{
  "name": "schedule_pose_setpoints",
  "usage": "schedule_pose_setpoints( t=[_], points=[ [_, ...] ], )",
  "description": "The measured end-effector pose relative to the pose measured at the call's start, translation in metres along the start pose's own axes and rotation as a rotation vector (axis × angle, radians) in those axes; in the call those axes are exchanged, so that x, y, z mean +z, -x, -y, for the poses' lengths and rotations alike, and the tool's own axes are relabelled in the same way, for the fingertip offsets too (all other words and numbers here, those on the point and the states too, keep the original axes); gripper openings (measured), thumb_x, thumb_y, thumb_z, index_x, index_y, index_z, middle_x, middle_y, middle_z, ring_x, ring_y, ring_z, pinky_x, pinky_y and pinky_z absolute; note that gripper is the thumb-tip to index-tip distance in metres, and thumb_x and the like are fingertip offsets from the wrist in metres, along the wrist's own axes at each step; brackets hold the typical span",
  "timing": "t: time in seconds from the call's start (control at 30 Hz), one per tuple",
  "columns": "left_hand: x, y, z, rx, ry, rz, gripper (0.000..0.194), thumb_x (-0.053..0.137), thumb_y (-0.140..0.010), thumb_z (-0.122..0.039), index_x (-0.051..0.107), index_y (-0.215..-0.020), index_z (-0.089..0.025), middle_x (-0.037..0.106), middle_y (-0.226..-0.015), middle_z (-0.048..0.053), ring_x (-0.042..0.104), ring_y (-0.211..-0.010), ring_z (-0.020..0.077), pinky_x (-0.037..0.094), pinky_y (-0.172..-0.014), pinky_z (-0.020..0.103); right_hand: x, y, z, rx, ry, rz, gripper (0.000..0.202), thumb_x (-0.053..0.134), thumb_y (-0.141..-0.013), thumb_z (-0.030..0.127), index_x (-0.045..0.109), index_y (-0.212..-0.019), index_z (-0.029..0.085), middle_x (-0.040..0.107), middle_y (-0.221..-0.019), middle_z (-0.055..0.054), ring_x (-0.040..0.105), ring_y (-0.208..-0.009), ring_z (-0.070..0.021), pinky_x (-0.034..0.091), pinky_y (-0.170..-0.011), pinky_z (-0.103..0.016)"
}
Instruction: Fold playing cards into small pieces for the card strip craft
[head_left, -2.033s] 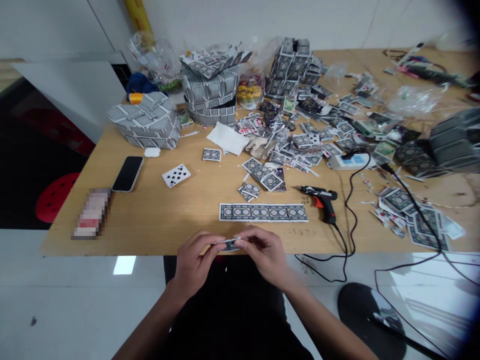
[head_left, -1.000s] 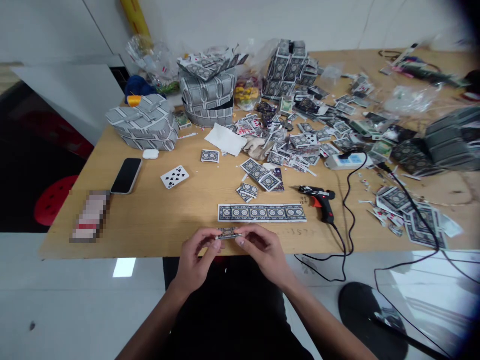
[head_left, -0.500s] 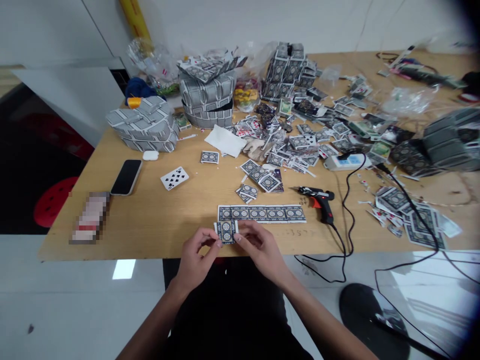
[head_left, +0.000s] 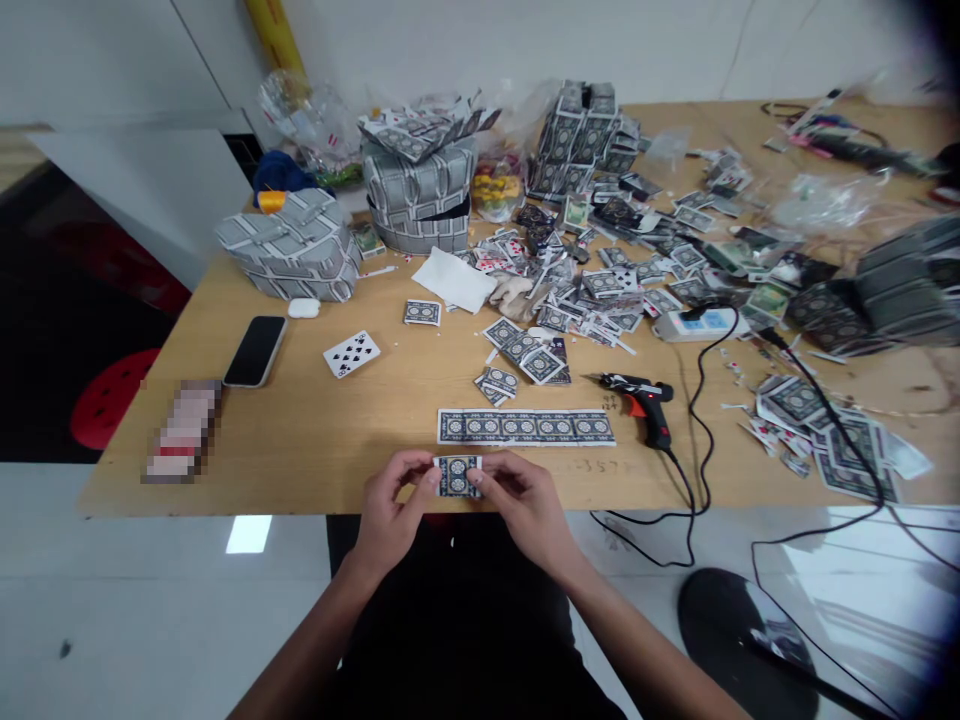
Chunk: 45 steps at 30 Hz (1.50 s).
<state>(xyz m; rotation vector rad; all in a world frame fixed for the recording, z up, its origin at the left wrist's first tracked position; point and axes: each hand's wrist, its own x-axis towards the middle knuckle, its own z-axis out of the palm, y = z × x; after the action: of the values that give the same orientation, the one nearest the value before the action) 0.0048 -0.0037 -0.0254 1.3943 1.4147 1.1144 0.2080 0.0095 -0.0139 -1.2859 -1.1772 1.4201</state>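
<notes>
Fingers (head_left: 429,484) of the left hand (head_left: 388,518) and the right hand (head_left: 531,508) pinch a small patterned card (head_left: 456,476) between them, one hand at each side edge — it is over the near edge of the bench (head_left: 300,440). Just beyond lies a long strip of matching cards (head_left: 525,427), with a glue gun (head_left: 651,405) near the strip's right end and loose cards (head_left: 519,346) behind it.

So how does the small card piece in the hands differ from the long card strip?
The card piece is short; the card strip is several panels long. The left hand and right hand hold the card piece, while the card strip lies on the table. Both show dark patterned backs with pale round motifs.
</notes>
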Motion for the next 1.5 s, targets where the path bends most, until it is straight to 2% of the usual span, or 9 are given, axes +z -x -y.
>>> schedule_pose_setpoints(
  t=[0.23,0.43,0.7,1.0,1.17,1.3,1.5],
  points=[
    [0.001,0.000,0.000,-0.031,-0.013,0.001,0.025,0.068,-0.102,-0.042,0.075,-0.095,-0.019,0.076,-0.080,0.001,0.070,-0.072,0.0150,0.055,-0.071,0.025,0.000,0.001,0.001,0.000,0.012,0.001,0.036,0.084,-0.087,0.055,0.081,-0.088,0.020,0.076,-0.077,-0.005,0.067,-0.068,-0.0185,0.054,-0.062,-0.029],
    [0.002,0.000,-0.004,-0.020,-0.004,-0.001,0.025,0.067,-0.102,-0.041,0.076,-0.096,-0.018,0.077,-0.081,0.002,0.071,-0.072,0.0151,0.056,-0.071,0.024,-0.001,0.000,0.003,-0.017,0.036,-0.002,0.035,0.082,-0.089,0.054,0.080,-0.086,0.020,0.076,-0.077,-0.005,0.069,-0.068,-0.0184,0.056,-0.063,-0.029],
    [0.001,0.002,-0.002,0.007,-0.048,0.009,0.023,0.067,-0.102,-0.039,0.078,-0.096,-0.019,0.078,-0.083,0.003,0.072,-0.075,0.0155,0.056,-0.073,0.025,0.000,0.002,0.002,-0.052,0.089,-0.026,0.037,0.079,-0.091,0.055,0.078,-0.083,0.019,0.071,-0.070,-0.003,0.063,-0.063,-0.0167,0.051,-0.059,-0.027],
    [-0.003,0.003,-0.005,-0.036,-0.011,0.044,0.024,0.067,-0.102,-0.041,0.076,-0.096,-0.019,0.078,-0.084,0.003,0.073,-0.077,0.0168,0.058,-0.074,0.027,0.000,0.005,0.001,-0.066,0.144,-0.046,0.033,0.078,-0.092,0.052,0.079,-0.083,0.020,0.075,-0.075,-0.004,0.063,-0.064,-0.0175,0.049,-0.060,-0.028],
    [-0.007,0.000,-0.011,0.018,-0.048,0.092,0.021,0.069,-0.101,-0.038,0.079,-0.107,-0.021,0.082,-0.096,0.004,0.076,-0.085,0.0182,0.060,-0.080,0.029,-0.001,0.006,0.000,-0.097,0.165,-0.020,0.031,0.077,-0.095,0.049,0.079,-0.084,0.020,0.071,-0.071,-0.003,0.060,-0.062,-0.0166,0.047,-0.060,-0.028],
    [-0.005,-0.001,-0.011,0.030,-0.057,0.076,0.019,0.070,-0.101,-0.038,0.080,-0.102,-0.022,0.081,-0.094,0.003,0.075,-0.084,0.0167,0.060,-0.078,0.027,-0.002,0.006,0.003,-0.146,0.193,0.020,0.025,0.075,-0.098,0.042,0.080,-0.086,0.020,0.071,-0.070,-0.001,0.060,-0.062,-0.0155,0.047,-0.061,-0.026],
    [-0.001,-0.002,-0.017,0.075,-0.062,0.120,0.016,0.068,-0.102,-0.034,0.081,-0.104,-0.024,0.082,-0.097,0.003,0.077,-0.089,0.0168,0.059,-0.081,0.027,-0.002,0.006,0.011,-0.268,0.260,0.116,0.018,0.072,-0.102,0.033,0.081,-0.094,0.021,0.076,-0.077,-0.002,0.067,-0.068,-0.0166,0.052,-0.066,-0.026]
  ],
)
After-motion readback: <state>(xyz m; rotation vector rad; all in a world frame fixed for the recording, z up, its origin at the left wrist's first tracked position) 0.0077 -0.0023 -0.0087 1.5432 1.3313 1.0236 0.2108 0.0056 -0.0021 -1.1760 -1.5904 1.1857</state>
